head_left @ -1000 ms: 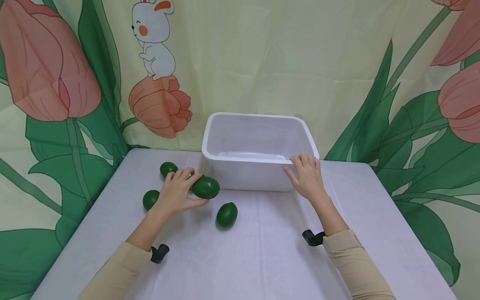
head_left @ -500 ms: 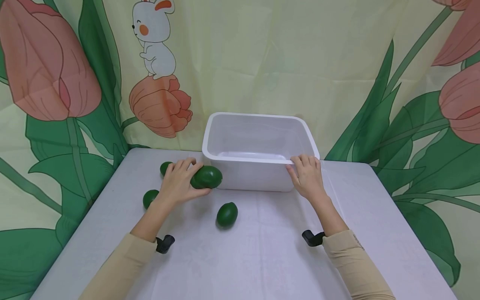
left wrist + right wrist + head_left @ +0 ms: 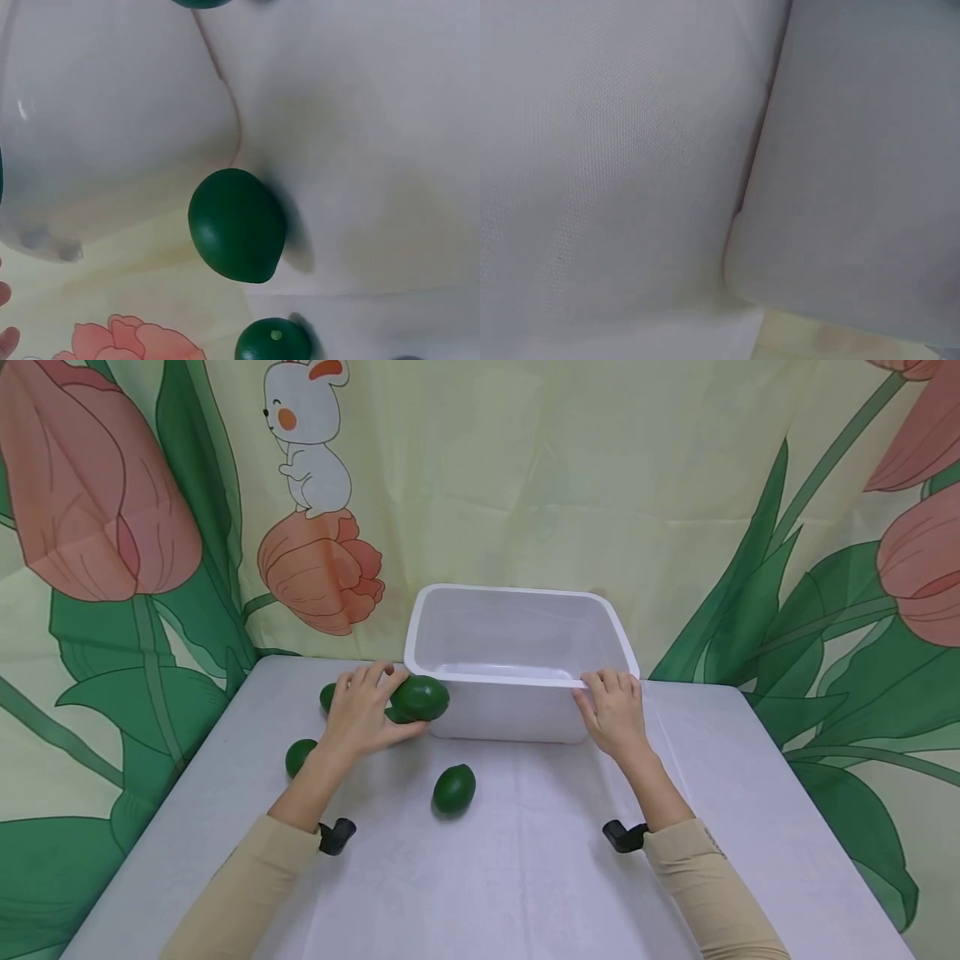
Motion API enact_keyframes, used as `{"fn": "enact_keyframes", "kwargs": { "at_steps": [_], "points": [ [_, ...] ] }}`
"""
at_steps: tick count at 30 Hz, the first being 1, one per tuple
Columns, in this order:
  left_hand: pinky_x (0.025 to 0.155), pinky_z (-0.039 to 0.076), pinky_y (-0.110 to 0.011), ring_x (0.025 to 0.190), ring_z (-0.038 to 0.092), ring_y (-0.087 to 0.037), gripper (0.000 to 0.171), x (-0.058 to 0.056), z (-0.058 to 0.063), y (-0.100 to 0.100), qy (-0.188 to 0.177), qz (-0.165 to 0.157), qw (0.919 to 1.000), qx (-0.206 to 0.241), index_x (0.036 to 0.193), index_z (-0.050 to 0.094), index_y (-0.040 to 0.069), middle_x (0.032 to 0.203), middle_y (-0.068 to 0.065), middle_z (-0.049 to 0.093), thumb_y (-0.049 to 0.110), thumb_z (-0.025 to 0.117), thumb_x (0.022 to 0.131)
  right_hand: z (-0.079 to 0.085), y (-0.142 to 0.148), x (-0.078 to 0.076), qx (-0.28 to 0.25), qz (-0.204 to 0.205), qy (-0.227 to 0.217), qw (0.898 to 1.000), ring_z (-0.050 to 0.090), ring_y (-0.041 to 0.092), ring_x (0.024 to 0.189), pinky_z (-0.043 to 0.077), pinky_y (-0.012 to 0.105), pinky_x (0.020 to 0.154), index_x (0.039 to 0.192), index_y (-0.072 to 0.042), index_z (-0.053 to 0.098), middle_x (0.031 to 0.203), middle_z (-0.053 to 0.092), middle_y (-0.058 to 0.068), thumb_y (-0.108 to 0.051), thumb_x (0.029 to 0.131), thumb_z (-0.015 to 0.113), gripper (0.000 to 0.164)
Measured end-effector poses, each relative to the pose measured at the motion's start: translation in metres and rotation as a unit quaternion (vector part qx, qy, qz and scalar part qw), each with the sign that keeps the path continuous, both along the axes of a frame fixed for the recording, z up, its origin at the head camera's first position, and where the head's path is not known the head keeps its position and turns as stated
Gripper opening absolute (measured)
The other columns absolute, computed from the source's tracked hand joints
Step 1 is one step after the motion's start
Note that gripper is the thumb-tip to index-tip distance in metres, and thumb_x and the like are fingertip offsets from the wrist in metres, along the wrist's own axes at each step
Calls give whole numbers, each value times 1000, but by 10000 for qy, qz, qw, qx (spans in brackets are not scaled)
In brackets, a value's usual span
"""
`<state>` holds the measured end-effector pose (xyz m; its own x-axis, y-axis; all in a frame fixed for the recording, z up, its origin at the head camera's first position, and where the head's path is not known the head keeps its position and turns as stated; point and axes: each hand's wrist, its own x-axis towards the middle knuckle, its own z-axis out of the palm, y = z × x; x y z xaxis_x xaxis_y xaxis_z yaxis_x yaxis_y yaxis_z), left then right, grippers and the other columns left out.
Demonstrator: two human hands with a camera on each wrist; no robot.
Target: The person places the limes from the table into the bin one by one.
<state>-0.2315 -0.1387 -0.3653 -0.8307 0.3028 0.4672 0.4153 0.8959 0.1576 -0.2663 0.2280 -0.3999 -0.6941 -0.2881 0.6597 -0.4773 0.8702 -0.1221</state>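
In the head view my left hand (image 3: 358, 714) holds a glossy dark green lime (image 3: 421, 697) between fingers and thumb, beside the front left corner of a white plastic bin (image 3: 506, 712). The held lime overlaps the bin's front wall and rim in that view. My right hand (image 3: 617, 714) grips the bin's front rim near its right corner, fingers over the edge and thumb on the outer wall. Partly hidden behind the held lime, another lime (image 3: 236, 225) lies by the bin's corner. The right wrist view shows the bin's wall (image 3: 855, 165) but no fingers.
One lime (image 3: 454, 790) lies on the white-covered table (image 3: 480, 877) in front of the bin. Left of my left hand are a lime (image 3: 300, 757) and a farther one (image 3: 327, 697), partly hidden. A printed curtain (image 3: 510, 468) hangs right behind the bin.
My left hand has moved forward and a little right with the lime, up toward the bin's rim. The right hand and the bin have stayed in place.
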Motion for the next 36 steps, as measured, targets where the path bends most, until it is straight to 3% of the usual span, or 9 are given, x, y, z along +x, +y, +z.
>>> {"fn": "enact_keyframes", "kwargs": {
  "at_steps": [12,21,30,36],
  "points": [
    [81,34,-44,101,45,-29,72,-3,14,3,220,-51,9997,98,118,53,15,112,-10,47,60,67,63,0,-1,1,-36,11,133,9999,40,33,89,26,49,86,102,-4,54,94,48,15,-54,95,19,61],
    [82,33,-45,101,44,-29,72,-9,25,6,192,67,9996,175,119,52,15,115,-11,47,60,68,64,0,-1,0,-14,-8,93,10000,39,33,87,26,49,85,102,-4,54,93,48,15,-54,95,19,62],
    [82,34,-45,100,45,-30,74,-18,32,12,358,257,9989,183,119,52,15,116,-11,48,61,66,64,1,-2,1,-42,-15,91,9999,40,33,88,25,50,86,102,-3,55,94,49,16,-55,95,19,63],
    [85,34,-48,104,43,-30,74,-26,38,17,242,399,9987,204,123,51,15,117,-12,46,61,65,66,1,-2,1,-79,11,130,9999,40,33,89,26,50,86,102,-3,55,93,49,16,-55,95,19,64]
  ]
}}
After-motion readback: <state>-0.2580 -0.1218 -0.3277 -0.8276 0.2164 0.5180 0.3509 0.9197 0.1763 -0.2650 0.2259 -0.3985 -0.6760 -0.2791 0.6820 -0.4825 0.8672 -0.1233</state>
